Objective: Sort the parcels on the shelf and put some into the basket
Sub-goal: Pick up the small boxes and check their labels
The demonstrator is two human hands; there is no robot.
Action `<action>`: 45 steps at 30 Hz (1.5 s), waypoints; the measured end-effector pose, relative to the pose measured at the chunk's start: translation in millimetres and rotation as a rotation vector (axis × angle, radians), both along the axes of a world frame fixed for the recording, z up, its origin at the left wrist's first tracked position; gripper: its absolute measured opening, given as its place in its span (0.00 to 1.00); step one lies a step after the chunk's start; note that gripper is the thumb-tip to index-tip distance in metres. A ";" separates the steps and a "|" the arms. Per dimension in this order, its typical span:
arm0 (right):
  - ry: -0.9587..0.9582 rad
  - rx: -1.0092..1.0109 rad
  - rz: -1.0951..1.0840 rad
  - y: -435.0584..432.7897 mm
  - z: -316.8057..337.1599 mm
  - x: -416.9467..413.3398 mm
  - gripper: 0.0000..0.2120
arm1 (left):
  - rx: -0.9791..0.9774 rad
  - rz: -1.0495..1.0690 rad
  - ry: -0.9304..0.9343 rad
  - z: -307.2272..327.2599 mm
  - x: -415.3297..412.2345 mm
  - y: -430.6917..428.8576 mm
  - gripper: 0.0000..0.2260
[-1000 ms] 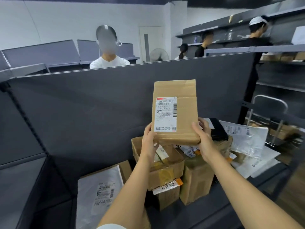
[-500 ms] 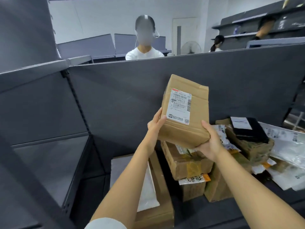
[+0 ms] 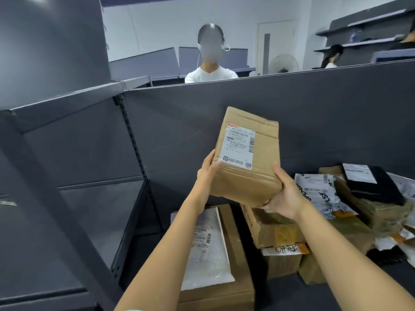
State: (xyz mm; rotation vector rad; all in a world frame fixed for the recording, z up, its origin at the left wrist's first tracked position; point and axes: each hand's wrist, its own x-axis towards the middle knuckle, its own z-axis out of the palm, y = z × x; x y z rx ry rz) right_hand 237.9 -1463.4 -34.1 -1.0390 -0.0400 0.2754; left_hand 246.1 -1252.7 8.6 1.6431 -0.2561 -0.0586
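Note:
I hold a brown cardboard parcel (image 3: 260,153) with a white shipping label up in the air, tilted a little to the right, above the shelf. My left hand (image 3: 207,170) grips its lower left edge. My right hand (image 3: 284,195) cups its lower right corner from beneath. Below it on the dark shelf (image 3: 336,295) lies a heap of parcels: a flat brown box with a white bubble mailer (image 3: 210,248) on top, a taped brown box (image 3: 271,225), a white poly bag (image 3: 318,189) and a black packet (image 3: 372,182). No basket is in view.
A grey back panel (image 3: 314,113) rises behind the parcels. To the left stands a second shelf bay (image 3: 101,221) behind a slotted upright (image 3: 132,140). A person in a white shirt (image 3: 211,72) stands beyond the panel; others are at far shelves on the right.
The view has swung left, so the left bay fills more of the frame. The held parcel has tilted from upright to leaning right and stays in both hands.

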 end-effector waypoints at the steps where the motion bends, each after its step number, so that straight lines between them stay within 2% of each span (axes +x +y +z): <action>1: 0.005 -0.027 0.036 -2.1 3.7 -0.8 0.23 | -0.011 -0.008 0.013 -2.6 0.0 3.5 0.33; 3: 0.006 -0.096 0.077 -6.2 11.9 -3.8 0.24 | -0.103 -0.019 0.063 -9.1 0.3 10.5 0.26; 5: -0.010 -0.218 0.091 -6.8 21.3 -5.9 0.28 | -0.268 -0.012 0.194 -15.6 -1.1 15.2 0.22; 8: 0.041 -0.472 0.089 3.6 38.6 -7.0 0.41 | -0.463 0.005 0.363 -31.5 0.4 20.9 0.24; 12: 0.097 -0.877 -0.063 27.5 62.2 -3.3 0.45 | -0.600 -0.004 0.462 -50.3 -1.7 27.7 0.28; 15: 0.044 -1.017 -0.080 41.4 69.9 -3.3 0.48 | -0.681 -0.008 0.458 -57.8 -2.5 33.0 0.29; 18: -0.026 -0.977 -0.055 47.6 65.1 -5.2 0.44 | -0.740 0.045 0.371 -63.9 -2.6 40.4 0.26; 20: -0.089 -0.859 0.017 50.7 55.6 -8.3 0.41 | -0.736 0.127 0.262 -68.0 -4.4 48.1 0.23; 22: -0.123 -0.658 0.083 54.7 41.3 -10.3 0.40 | -0.658 0.202 0.170 -69.0 -10.3 57.0 0.22; 25: -0.144 -0.331 0.132 67.0 13.4 -8.5 0.36 | -0.483 0.291 0.017 -67.3 -20.7 68.7 0.29; 28: -0.133 -0.162 0.119 85.0 -10.2 -3.2 0.31 | -0.326 0.340 -0.160 -63.4 -30.8 78.2 0.26; 30: -0.067 -0.178 0.134 96.1 -23.3 2.7 0.28 | -0.279 0.385 -0.119 -64.1 -35.0 86.2 0.21; 33: 0.100 -0.265 0.195 110.4 -41.6 9.7 0.24 | -0.227 0.424 0.045 -78.7 -37.9 96.8 0.13; 37: 0.243 -0.307 0.166 126.6 -68.0 16.8 0.24 | -0.187 0.455 0.242 -105.6 -39.0 105.1 0.13; 41: 0.340 -0.405 0.098 136.9 -88.7 12.8 0.24 | -0.177 0.498 0.300 -135.5 -36.9 104.6 0.20; 45: 0.414 -0.477 0.082 139.0 -104.7 12.4 0.29 | -0.182 0.484 0.393 -156.4 -32.1 102.6 0.20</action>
